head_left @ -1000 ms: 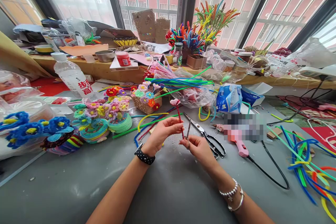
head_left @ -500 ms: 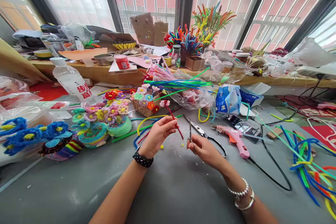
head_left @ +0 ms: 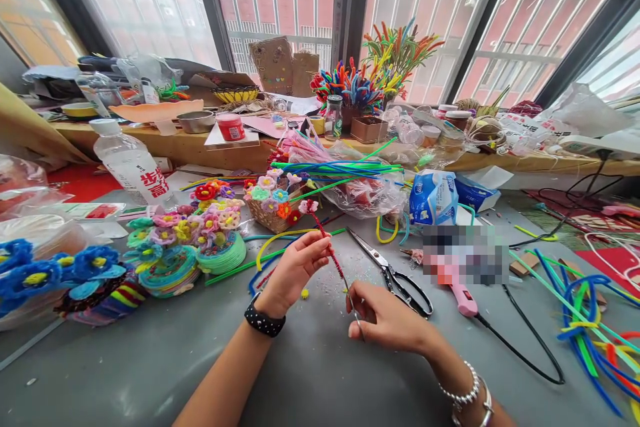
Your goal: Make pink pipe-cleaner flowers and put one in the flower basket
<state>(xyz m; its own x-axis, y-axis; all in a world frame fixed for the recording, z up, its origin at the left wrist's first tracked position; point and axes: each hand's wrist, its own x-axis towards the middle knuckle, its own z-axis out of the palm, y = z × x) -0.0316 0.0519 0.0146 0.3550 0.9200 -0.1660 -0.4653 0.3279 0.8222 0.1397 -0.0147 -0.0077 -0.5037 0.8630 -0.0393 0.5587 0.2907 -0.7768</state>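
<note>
My left hand [head_left: 295,270] pinches a dark red pipe-cleaner stem [head_left: 337,262] between thumb and fingers. A small pink flower [head_left: 309,206] tops the stem, which slants down to the right. Small scissors [head_left: 354,308] are in my right hand [head_left: 393,317], with fingers through the handles. Their blades meet the lower tip of the stem; whether they are closed on it I cannot tell. Just beyond my right hand, large black-handled scissors [head_left: 387,269] lie on the grey table [head_left: 320,380].
Pots of fuzzy flowers [head_left: 170,260] and a water bottle [head_left: 133,163] stand at left. A pink glue gun [head_left: 465,297], its cord, and tangled pipe cleaners [head_left: 580,313] lie at right. Behind are a flower basket [head_left: 267,215], bundled green pipe cleaners [head_left: 345,170] and a blue packet [head_left: 434,197].
My right hand has turned and brought the small scissors from upright beside the stem to its lower end. The left hand still holds the stem. The view has shifted slightly.
</note>
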